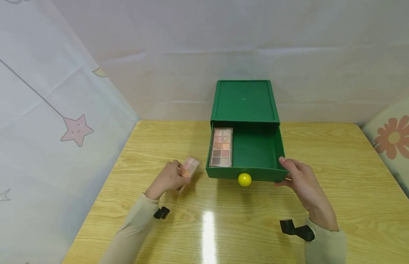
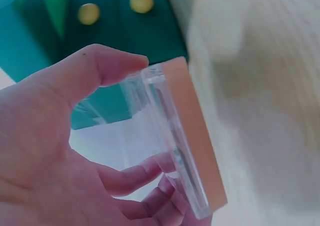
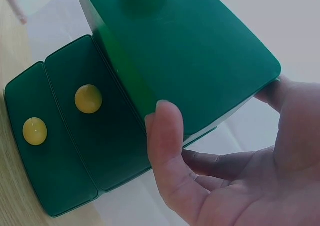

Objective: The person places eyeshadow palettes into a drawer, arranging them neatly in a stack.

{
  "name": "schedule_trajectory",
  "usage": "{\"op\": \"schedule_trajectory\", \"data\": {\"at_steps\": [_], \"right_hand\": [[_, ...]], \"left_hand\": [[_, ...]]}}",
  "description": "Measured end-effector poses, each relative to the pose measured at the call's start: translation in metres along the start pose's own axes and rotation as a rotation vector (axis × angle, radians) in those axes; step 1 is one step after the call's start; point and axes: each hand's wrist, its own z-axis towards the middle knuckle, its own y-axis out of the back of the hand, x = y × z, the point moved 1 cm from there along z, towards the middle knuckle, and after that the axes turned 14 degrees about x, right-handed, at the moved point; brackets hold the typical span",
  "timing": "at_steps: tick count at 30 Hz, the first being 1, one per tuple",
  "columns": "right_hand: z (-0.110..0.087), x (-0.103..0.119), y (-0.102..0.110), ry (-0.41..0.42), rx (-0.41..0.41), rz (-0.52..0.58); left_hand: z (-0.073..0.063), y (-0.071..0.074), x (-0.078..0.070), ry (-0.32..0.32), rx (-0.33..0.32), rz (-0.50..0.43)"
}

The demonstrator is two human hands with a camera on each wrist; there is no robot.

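Note:
My left hand (image 1: pixel 170 177) grips an eyeshadow palette (image 1: pixel 189 167) with pale pink and orange pans, left of the open drawer. In the left wrist view, my thumb and curled fingers hold opposite edges of its clear plastic case (image 2: pixel 172 131). My right hand (image 1: pixel 301 179) holds the front right corner of the pulled-out green drawer (image 1: pixel 230 173), thumb at the rim and fingers below. Inside the drawer, along its left wall, lies another eyeshadow palette (image 1: pixel 221 147) with two columns of pans. A yellow round knob (image 1: pixel 245 179) sticks out from the drawer front.
The green drawer cabinet (image 1: pixel 244 101) stands at the back of the wooden table (image 1: pixel 151 141), against a pale cloth backdrop (image 1: pixel 191 55). Below the open drawer are two closed drawers, each with a yellow knob (image 3: pixel 88 99).

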Motion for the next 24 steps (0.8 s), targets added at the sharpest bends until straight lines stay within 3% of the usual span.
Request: {"op": "schedule_trajectory", "data": {"at_steps": [5, 7, 18, 24], "right_hand": [[0.0, 0.0, 0.0, 0.002, -0.001, 0.006], [0.0, -0.001, 0.0, 0.0, 0.0, 0.006], [0.0, 0.0, -0.001, 0.004, -0.003, -0.01], [-0.001, 0.0, -0.001, 0.003, -0.005, -0.01]], "left_hand": [[-0.006, 0.009, -0.011, -0.061, 0.037, -0.193], [-0.009, 0.014, -0.017, -0.079, 0.048, -0.229], [-0.033, 0.048, -0.046, -0.166, -0.017, -0.278], [-0.047, 0.064, -0.074, -0.255, -0.065, -0.267]]}}
